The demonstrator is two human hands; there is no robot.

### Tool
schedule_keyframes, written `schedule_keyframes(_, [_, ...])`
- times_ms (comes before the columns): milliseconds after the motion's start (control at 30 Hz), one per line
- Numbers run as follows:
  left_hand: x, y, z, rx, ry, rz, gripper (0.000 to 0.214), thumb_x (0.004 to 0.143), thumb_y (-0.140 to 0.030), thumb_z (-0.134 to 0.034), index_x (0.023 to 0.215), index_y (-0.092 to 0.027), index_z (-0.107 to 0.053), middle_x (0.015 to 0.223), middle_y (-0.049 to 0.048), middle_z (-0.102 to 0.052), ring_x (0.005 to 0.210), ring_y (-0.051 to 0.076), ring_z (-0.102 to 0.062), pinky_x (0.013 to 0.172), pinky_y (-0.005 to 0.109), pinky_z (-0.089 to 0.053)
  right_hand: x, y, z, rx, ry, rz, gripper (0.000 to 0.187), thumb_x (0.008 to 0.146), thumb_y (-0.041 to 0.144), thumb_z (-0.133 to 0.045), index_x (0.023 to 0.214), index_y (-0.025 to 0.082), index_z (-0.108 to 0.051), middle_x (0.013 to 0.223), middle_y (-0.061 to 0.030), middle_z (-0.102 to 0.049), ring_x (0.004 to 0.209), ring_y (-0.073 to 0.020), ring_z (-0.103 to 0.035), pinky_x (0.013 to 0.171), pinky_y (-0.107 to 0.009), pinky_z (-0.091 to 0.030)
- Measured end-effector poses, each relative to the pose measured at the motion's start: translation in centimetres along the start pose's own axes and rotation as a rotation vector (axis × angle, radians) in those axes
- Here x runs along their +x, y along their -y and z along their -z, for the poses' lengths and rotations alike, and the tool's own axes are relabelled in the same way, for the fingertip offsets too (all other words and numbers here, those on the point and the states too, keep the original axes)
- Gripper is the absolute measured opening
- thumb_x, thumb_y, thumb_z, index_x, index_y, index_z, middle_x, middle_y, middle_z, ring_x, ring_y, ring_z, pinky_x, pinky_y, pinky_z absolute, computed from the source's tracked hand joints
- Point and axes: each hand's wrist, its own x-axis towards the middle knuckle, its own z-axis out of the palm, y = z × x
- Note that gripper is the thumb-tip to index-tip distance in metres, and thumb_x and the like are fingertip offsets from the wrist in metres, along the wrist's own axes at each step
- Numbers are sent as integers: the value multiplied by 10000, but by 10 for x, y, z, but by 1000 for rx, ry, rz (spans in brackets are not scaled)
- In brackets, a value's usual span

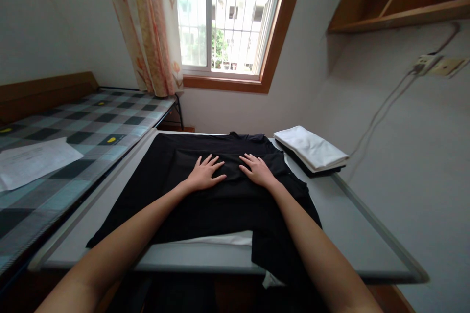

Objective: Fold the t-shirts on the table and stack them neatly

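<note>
A black garment [220, 210], which looks like a shirt, lies spread over a white table [352, 220]. One sleeve-like part hangs past the table's near edge on the right. My left hand [205, 173] rests on the cloth left of its middle, fingers spread. Opposite it, my right hand [258, 170] lies palm down on the same cloth, its fingers also apart. Neither hand grips anything. Some white material [231, 238] shows under the garment's near edge, and a white bit [272, 280] pokes out by the hanging part.
Folded white cloth [312, 146] sits on folded black cloth [323, 172] at the table's back right. To the left, a bed with a checked cover [121, 117] bears a paper sheet [36, 161]. A curtain [157, 24] hangs beside the barred window. Cables [382, 107] run down the right wall.
</note>
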Motion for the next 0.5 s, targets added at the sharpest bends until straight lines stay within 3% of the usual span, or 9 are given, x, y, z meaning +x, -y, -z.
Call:
schedule_keyframes(67, [4, 7, 5, -150, -23, -2, 522, 914, -553, -429, 1344, -281, -543, 1495, 56, -435, 1415, 286, -322, 1160, 568, -166, 0, 0, 0, 0, 0, 3, 545, 967, 497, -382, 1434, 227, -457, 1528, -92, -373, 1423, -258, -299, 1155, -490, -218])
schedule_keyframes(133, [7, 14, 11, -259, -122, 14, 446, 941, -453, -409, 1299, -247, -579, 1450, 64, -495, 1372, 246, -404, 1155, 490, -258, 0, 0, 0, 2, -1, 6, 544, 968, 496, -380, 1434, 225, -457, 1527, -94, -374, 1422, -261, -301, 1152, -494, -221])
schedule_keyframes(200, [8, 20, 14, -240, -264, 60, 414, 949, -364, -399, 1292, -217, -578, 1441, 79, -502, 1373, 228, -403, 1152, 452, -285, 0, 0, 0, 7, 0, 7, 545, 968, 496, -380, 1435, 226, -455, 1528, -94, -373, 1422, -262, -299, 1152, -495, -222])
schedule_keyframes(267, [7, 22, 13, -116, -341, 98, 418, 942, -340, -424, 1323, -226, -550, 1477, 75, -458, 1419, 242, -321, 1169, 495, -228, 0, 0, 1, 12, 1, 5, 543, 967, 496, -381, 1434, 231, -456, 1529, -91, -372, 1423, -262, -297, 1152, -495, -221])
schedule_keyframes(367, [4, 23, 7, 47, -238, 96, 505, 921, -425, -478, 1393, -247, -485, 1535, 80, -368, 1453, 285, -231, 1167, 563, -161, 0, 0, 1, 15, 0, 1, 544, 966, 498, -384, 1434, 230, -457, 1530, -93, -368, 1424, -261, -297, 1153, -494, -220])
schedule_keyframes(500, [4, 21, 1, 121, -66, 97, 548, 936, -519, -404, 1406, -251, -484, 1558, 88, -319, 1450, 315, -228, 1156, 596, -138, 0, 0, 1, 16, 2, 0, 546, 966, 498, -386, 1436, 229, -455, 1532, -95, -364, 1425, -260, -293, 1156, -491, -211])
